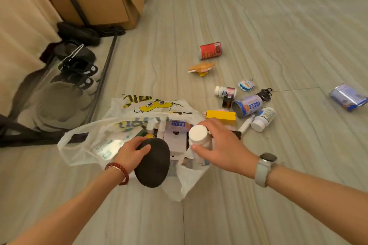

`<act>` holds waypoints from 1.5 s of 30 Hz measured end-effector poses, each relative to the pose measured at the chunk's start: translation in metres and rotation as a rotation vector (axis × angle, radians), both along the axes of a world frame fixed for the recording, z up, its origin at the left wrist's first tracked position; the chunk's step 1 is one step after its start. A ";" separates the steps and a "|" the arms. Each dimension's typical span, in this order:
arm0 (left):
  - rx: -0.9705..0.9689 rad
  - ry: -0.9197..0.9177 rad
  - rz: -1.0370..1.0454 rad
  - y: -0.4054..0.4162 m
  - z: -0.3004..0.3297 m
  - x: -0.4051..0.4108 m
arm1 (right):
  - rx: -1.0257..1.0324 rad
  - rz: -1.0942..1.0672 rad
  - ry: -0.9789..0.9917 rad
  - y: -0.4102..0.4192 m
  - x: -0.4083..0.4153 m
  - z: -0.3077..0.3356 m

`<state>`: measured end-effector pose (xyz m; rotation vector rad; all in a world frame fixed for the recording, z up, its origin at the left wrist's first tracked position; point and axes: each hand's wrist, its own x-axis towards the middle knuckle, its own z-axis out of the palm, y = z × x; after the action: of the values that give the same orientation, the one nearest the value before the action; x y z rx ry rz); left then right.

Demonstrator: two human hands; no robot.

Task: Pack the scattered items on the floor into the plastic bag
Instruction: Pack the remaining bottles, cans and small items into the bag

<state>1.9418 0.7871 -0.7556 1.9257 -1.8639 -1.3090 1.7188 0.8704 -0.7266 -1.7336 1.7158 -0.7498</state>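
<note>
a: left hand [131,152] wrapped round a dark oval thing [152,162], held over the plastic bag [83,145] mouth.
b: right?
a: right hand [223,145] pinching a white-cap bottle [198,139], upright, over the bag's right edge. i see boxes already inside. yellow box [221,116], red can [210,50] + other bottles on the floor [278,26] beyond.

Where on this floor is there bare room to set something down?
Bare floor lies near the camera, below the plastic bag, and between the red can and the cardboard box. It is crowded around the yellow box.
</note>
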 end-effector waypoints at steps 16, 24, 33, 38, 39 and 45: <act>-0.161 -0.328 0.057 -0.011 -0.055 0.019 | -0.220 0.429 0.945 -0.061 0.036 -0.035; -0.149 0.042 0.343 -0.012 -0.058 0.012 | -0.217 0.352 0.857 -0.064 0.022 -0.034; -0.462 -0.031 -0.268 0.012 -0.063 0.040 | -0.308 0.549 0.838 -0.035 0.020 -0.051; -0.707 -0.535 -0.746 0.026 -0.073 0.079 | -0.290 0.901 0.951 0.013 0.026 -0.073; -0.702 -0.615 -0.800 0.027 -0.075 0.083 | -0.266 0.916 0.988 0.015 0.030 -0.077; -0.497 -0.636 -0.778 0.012 -0.066 0.075 | -0.187 0.807 0.842 -0.006 0.036 -0.072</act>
<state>2.0165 0.7991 -0.8215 1.4715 -3.0617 -0.2016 1.7550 0.8648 -0.7982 -2.8323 1.1607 0.2405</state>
